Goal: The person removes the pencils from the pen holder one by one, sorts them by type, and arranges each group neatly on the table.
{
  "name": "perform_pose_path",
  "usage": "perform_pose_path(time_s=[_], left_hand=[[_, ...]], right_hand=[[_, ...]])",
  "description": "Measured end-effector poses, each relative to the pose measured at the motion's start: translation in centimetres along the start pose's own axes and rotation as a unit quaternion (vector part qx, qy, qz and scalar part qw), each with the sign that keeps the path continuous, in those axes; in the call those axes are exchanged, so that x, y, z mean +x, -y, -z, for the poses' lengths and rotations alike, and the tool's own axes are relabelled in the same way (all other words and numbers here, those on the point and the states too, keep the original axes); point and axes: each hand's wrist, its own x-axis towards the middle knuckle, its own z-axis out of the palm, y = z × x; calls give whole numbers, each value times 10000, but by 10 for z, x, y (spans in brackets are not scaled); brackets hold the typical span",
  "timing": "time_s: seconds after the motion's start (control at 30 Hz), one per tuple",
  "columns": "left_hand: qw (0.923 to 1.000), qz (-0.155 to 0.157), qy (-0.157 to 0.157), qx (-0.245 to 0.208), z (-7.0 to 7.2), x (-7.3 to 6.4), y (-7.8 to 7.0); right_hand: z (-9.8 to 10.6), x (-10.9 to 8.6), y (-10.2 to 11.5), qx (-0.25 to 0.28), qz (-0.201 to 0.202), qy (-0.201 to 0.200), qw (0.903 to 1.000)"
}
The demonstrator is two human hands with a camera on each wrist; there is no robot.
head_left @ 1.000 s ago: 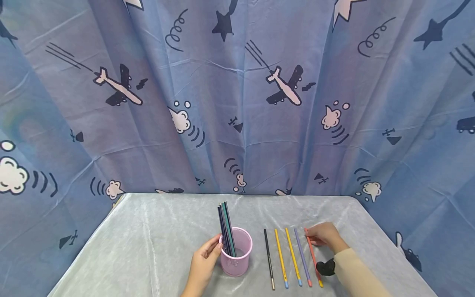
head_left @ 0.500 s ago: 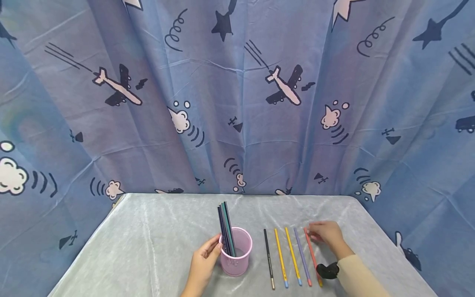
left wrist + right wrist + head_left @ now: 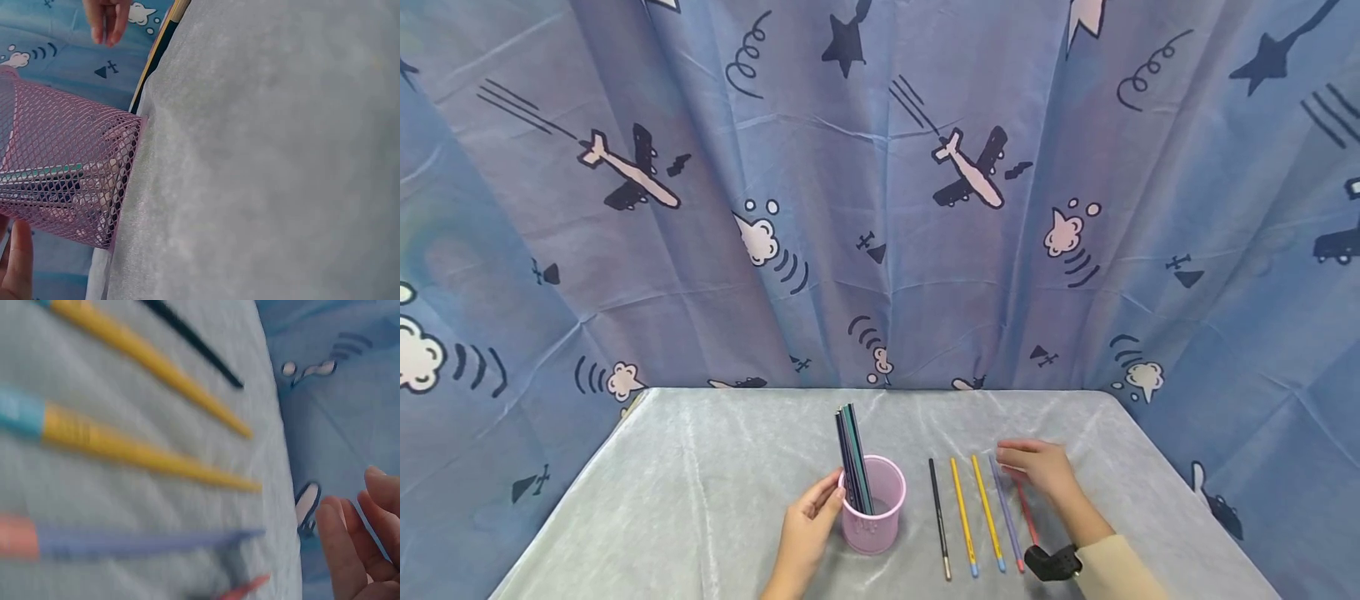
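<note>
A pink mesh pencil cup stands upright on the table, several dark and green pencils leaning to the left inside it. My left hand grips the cup's left rim between thumb and fingers. To the right lie a black pencil, two yellow pencils, a purple pencil and a red pencil, in a row. Over the top ends of the purple and red ones hovers my right hand, thumb apart from the fingers and holding nothing, as the right wrist view shows.
A pale grey cloth covers the table. Behind it hangs a blue curtain printed with planes and stars. A black wrist device on my right arm hides the red pencil's lower end.
My right hand has come off the red pencil and shifted left toward the purple one. The left hand keeps its hold on the cup. The head view has shifted slightly.
</note>
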Motion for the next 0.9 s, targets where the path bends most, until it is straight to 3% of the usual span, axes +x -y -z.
perform_pose_path(time_s=[0.47,0.9], left_hand=[[9999,-123,7,-57,0,1,0],[10000,-52,15,-84,0,0,1]], right_hand=[[-55,-28,16,392,77,202,9990],[-80,-45,20,715,101,487,9962]])
